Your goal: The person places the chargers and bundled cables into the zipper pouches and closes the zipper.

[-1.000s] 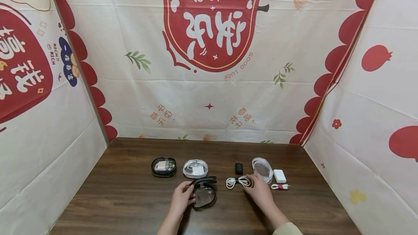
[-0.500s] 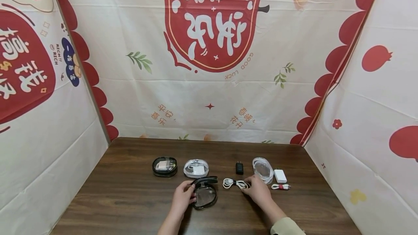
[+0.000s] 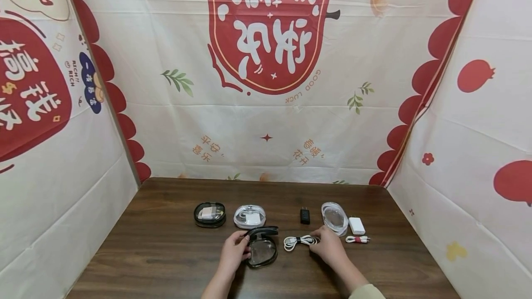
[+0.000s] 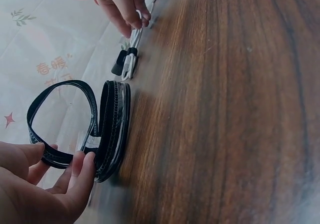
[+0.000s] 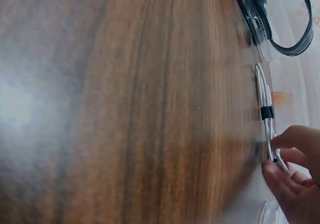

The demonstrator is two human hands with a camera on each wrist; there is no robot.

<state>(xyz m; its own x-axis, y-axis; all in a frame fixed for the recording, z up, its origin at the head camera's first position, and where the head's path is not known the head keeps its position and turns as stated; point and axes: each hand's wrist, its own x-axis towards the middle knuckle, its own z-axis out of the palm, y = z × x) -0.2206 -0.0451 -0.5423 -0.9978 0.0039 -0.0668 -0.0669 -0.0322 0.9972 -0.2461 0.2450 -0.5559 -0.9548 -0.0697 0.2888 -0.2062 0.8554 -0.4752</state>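
Note:
My left hand (image 3: 233,250) grips a small oval zip case (image 3: 262,252) with black edging and clear panels. Its lid stands raised, and in the left wrist view my thumb and fingers pinch the rim of one half while the other half (image 4: 116,129) rests on the table. To the right of the case is a coiled white cable (image 3: 296,242), bound in the middle by a black strap (image 5: 267,112). My right hand (image 3: 330,247) pinches the right end of this coil between thumb and fingers, low over the tabletop.
Behind stand a filled black-edged case (image 3: 209,215) and a filled white-edged case (image 3: 250,217). A black charger plug (image 3: 305,216) lies beyond the cable. Right of it are a white-edged case (image 3: 334,219), a white charger (image 3: 356,225) and a red-banded cable (image 3: 358,239).
The white cable has shifted slightly left toward the black-edged case, with my right hand at its end. My left hand keeps its hold on the case.

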